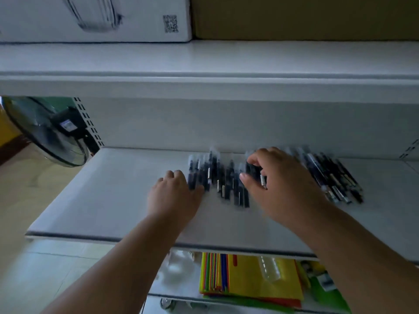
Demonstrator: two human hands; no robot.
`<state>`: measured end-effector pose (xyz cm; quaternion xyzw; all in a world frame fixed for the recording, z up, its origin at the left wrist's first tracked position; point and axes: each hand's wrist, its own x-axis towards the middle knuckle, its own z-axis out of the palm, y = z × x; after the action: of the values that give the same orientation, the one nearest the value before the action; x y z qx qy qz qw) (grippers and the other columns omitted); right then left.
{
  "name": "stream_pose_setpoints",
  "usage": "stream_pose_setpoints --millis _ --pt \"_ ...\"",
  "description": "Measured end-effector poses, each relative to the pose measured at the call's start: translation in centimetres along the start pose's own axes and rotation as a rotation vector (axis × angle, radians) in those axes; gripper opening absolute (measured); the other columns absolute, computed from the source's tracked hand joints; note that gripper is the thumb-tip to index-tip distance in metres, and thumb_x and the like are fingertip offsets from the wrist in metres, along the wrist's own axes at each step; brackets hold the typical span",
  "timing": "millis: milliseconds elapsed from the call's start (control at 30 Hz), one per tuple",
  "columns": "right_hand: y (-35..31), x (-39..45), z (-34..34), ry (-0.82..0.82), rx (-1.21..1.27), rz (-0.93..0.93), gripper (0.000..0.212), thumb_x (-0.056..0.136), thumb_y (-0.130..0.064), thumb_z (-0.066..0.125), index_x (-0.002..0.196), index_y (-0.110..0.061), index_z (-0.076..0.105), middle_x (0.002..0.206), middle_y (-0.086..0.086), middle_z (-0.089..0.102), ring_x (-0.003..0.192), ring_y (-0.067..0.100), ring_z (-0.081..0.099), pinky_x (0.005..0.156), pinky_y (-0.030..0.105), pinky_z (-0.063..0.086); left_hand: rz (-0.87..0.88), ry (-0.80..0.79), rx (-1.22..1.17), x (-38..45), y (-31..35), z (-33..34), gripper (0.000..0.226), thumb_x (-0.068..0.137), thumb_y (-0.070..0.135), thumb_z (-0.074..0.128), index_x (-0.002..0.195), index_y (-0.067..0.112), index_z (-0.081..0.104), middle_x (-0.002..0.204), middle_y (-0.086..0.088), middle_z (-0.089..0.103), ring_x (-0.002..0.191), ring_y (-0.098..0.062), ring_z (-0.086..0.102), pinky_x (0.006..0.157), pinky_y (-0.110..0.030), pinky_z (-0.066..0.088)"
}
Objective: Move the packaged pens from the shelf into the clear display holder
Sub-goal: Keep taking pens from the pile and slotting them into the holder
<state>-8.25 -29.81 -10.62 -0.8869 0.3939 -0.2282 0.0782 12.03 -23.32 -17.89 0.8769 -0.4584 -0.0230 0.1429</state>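
Head view: QR code (170, 23) on white box (136, 30), lettering unreadable.

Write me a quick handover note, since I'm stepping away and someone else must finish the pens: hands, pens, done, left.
Left hand: resting on the shelf, fingers curled against the left edge of the middle pens.
Right hand: pinching pens at the bunch's right side.
More pens lie to the right, untouched.
Done: nothing visibly moved; no clear holder is in view.
Left: lift the pens off, find the holder, fill it.
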Motion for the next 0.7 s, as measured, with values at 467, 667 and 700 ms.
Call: stream_pose_setpoints --millis 467,667,700 --pt "-1.0 0.5 0.9 0.041 -0.033 0.088 0.028 0.09 -0.04 0.059 0.109 -0.019 0.06 0.097 -0.008 0.054 0.081 0.011 0.054 0.068 0.025 0.037 0.127 -0.197 0.051 3.0 0.4 -0.5 0.031 0.095 0.044 0.045 0.086 0.015 0.053 0.107 -0.013 0.066 0.096 -0.033 0.061 0.068 -0.028 0.039" --pt "-0.6 0.4 1.3 0.059 -0.01 0.101 0.027 0.091 -0.039 0.061 0.109 -0.019 0.059 0.095 -0.01 0.051 0.079 0.007 0.048 0.07 0.024 0.035 0.124 -0.257 0.066 3.3 0.7 -0.9 0.034 0.096 0.04 0.045 0.073 0.015 0.045 0.096 -0.012 0.06 0.085 -0.031 0.055 0.068 -0.029 0.039" --pt "-0.7 0.4 1.3 0.064 -0.004 0.1 0.027 0.091 -0.039 0.061 0.109 -0.019 0.059 0.096 -0.009 0.053 0.079 0.007 0.048 0.07 0.024 0.035 0.134 -0.251 0.078 3.2 0.9 -0.7 0.031 0.097 0.04 0.044 0.082 0.013 0.049 0.102 -0.012 0.062 0.092 -0.031 0.058 0.069 -0.029 0.039"
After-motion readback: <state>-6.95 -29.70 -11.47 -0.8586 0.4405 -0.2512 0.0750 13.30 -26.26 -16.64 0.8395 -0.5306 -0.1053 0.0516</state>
